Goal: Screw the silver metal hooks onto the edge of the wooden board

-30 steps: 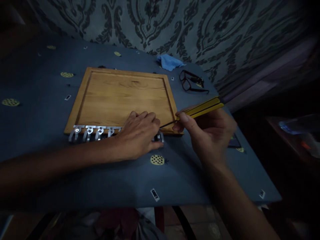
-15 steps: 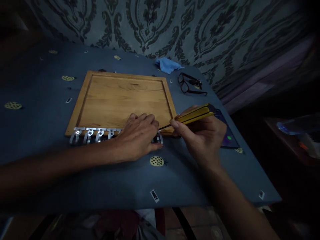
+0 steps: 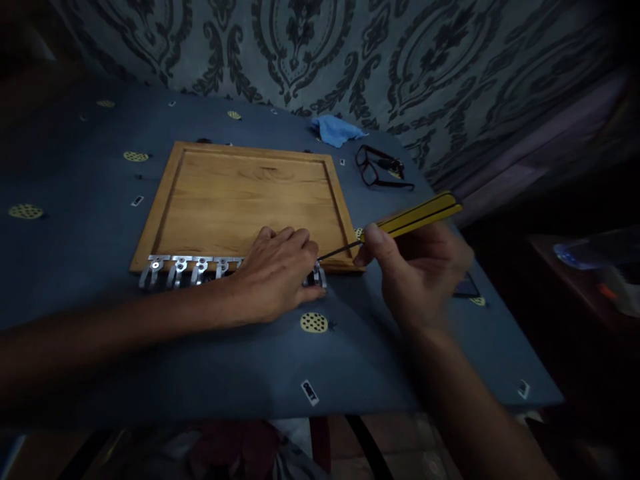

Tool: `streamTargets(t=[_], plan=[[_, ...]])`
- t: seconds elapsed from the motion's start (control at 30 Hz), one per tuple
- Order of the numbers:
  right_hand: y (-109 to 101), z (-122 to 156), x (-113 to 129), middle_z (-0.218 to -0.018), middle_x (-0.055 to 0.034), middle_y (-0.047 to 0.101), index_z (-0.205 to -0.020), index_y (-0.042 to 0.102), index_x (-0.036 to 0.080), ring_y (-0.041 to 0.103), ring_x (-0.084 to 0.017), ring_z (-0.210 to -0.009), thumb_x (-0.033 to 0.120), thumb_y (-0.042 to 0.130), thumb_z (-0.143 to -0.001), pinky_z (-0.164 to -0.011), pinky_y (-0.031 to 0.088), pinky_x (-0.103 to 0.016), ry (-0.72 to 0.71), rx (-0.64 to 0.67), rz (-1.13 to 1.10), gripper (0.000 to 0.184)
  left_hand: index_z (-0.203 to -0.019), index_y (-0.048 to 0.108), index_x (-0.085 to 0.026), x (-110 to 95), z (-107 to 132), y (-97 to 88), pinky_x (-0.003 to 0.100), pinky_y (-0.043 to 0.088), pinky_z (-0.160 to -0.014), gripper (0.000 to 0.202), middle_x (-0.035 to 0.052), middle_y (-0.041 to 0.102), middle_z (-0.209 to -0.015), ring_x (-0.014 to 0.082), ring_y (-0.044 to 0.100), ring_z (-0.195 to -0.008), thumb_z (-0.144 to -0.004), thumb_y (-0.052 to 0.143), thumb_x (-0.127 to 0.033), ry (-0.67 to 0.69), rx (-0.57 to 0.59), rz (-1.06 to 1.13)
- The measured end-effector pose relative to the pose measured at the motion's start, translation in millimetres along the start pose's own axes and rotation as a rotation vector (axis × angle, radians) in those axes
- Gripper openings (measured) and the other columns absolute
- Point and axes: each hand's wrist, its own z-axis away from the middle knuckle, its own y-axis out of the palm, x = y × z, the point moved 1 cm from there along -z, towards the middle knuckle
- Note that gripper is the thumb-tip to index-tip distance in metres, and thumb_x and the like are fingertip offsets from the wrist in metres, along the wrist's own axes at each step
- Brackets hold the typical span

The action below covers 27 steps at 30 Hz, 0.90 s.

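A wooden framed board lies flat, with a metal hook rail along its near edge. My left hand is closed over the right part of the rail. Its fingers are curled against the board and the thumb reaches down near the last hook. In my right hand is a screwdriver with a yellow and black handle, pinched between thumb and fingers. Its dark shaft slants down to the left, and the tip is at the rail's right end beside my left hand. The exact contact of the tip is hidden.
A blue cloth and dark-framed glasses lie at the back right. A phone is mostly covered by my right hand. The blue tablecloth has pineapple prints; the table's right edge runs beside my right forearm.
My right hand and the screwdriver handle have moved right and slightly up, away from the board. More of the shaft shows. The left hand, rail and board look unmoved.
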Motion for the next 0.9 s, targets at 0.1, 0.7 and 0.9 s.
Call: streamTargets(t=[0.1, 0.7, 0.9], plan=[[1.5, 1.0, 0.2, -0.056, 0.006, 0.062, -0.07, 0.068, 0.024, 0.058, -0.011, -0.045, 0.056, 0.088, -0.074, -0.044, 0.049, -0.025, 0.015, 0.039, 0.029, 0.037, -0.11, 0.065, -0.014, -0.4, 0.0, -0.5, 0.042, 0.042, -0.094, 0.041, 0.0106, 0.064, -0.111, 0.0307, 0.06, -0.111, -0.095, 0.07, -0.051, 0.001, -0.001, -0.003], [-8.7, -1.5, 1.5, -0.092, 0.0005, 0.08, -0.106, 0.08, 0.029, 0.071, -0.013, -0.062, 0.04, 0.082, -0.086, -0.065, 0.066, -0.031, 0.162, 0.302, -0.175, 0.023, -0.112, 0.065, -0.013, -0.2, 0.2, -0.4, 0.044, 0.044, -0.097, 0.041, 0.012, 0.064, -0.114, 0.0322, 0.06, -0.114, -0.096, 0.068, -0.05, 0.016, -0.018, 0.001], [-2.0, 4.9, 2.8, -0.068, 0.0047, 0.07, -0.074, 0.075, 0.026, 0.06, -0.012, -0.047, 0.038, 0.092, -0.073, -0.045, 0.053, -0.027, 0.026, 0.133, 0.008, 0.021, -0.114, 0.065, -0.012, -0.1, -0.3, 1.1, 0.043, 0.043, -0.097, 0.043, 0.0123, 0.064, -0.113, 0.032, 0.06, -0.114, -0.095, 0.069, -0.05, 0.013, -0.011, 0.0]])
